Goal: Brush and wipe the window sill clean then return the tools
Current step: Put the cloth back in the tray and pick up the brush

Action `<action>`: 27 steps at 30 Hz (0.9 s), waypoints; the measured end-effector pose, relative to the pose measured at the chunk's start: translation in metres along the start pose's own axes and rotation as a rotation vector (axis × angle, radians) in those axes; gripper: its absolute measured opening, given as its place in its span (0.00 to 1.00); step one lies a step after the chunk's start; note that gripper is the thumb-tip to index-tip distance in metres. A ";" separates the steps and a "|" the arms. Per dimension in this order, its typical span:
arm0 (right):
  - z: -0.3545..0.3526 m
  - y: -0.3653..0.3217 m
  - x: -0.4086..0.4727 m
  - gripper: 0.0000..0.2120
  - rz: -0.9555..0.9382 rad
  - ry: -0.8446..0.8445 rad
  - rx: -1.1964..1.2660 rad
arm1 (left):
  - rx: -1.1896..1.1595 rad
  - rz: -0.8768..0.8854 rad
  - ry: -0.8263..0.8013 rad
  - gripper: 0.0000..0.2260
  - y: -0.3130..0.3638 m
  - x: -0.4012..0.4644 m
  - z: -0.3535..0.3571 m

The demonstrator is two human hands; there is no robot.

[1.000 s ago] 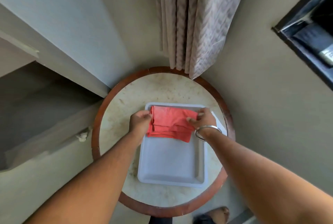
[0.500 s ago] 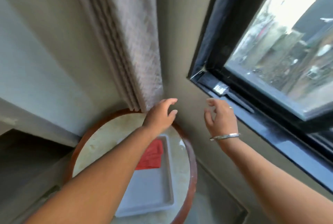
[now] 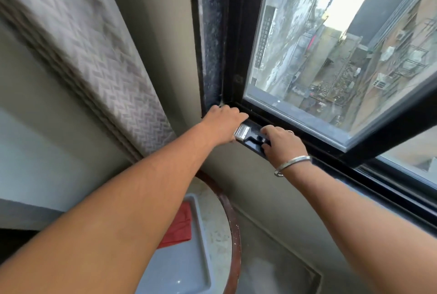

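Both hands are at the window sill (image 3: pixel 314 158). The brush (image 3: pixel 250 136) lies on the sill between them: the left hand (image 3: pixel 222 125) rests palm-down over its bristle end, while the right hand (image 3: pixel 282 143) curls around its black handle. The red cloth (image 3: pixel 178 226) sits in the grey tray (image 3: pixel 186 267) on the tabletop (image 3: pixel 216 229) below the sill.

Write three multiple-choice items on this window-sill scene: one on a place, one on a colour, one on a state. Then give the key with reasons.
1. Where does the cloth lie?
A. in the tray
B. on the sill
C. over the curtain

2. What colour is the cloth?
A. blue
B. red
C. yellow

3. What is the right hand doing?
A. hanging free
B. holding the cloth
C. closing on the brush

Key:
1. A: the cloth sits in the grey tray on the round table.
2. B: it is plainly red.
3. C: the right hand has its fingers curled around the black brush on the sill, beside the left hand.
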State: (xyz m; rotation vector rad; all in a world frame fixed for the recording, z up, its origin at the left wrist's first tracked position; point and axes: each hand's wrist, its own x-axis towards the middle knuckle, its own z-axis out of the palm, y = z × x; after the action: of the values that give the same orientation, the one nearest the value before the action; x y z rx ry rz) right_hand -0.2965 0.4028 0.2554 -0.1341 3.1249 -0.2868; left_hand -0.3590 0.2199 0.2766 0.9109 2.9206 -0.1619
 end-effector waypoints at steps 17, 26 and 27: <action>0.212 -0.147 -0.155 0.14 -0.584 -0.436 0.009 | -0.539 -0.511 -0.388 0.30 0.032 -0.330 0.245; 0.292 -0.160 -0.190 0.14 -0.512 -0.592 -0.135 | -0.582 -0.573 -0.448 0.30 0.058 -0.355 0.334; 0.295 -0.160 -0.191 0.13 -0.514 -0.605 -0.148 | -0.569 -0.564 -0.454 0.31 0.061 -0.356 0.339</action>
State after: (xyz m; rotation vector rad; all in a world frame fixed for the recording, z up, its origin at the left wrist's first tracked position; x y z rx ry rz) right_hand -0.0900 0.2087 -0.0073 -0.8498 2.4581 0.0004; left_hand -0.0180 0.0277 -0.0264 -0.0408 2.4825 0.3660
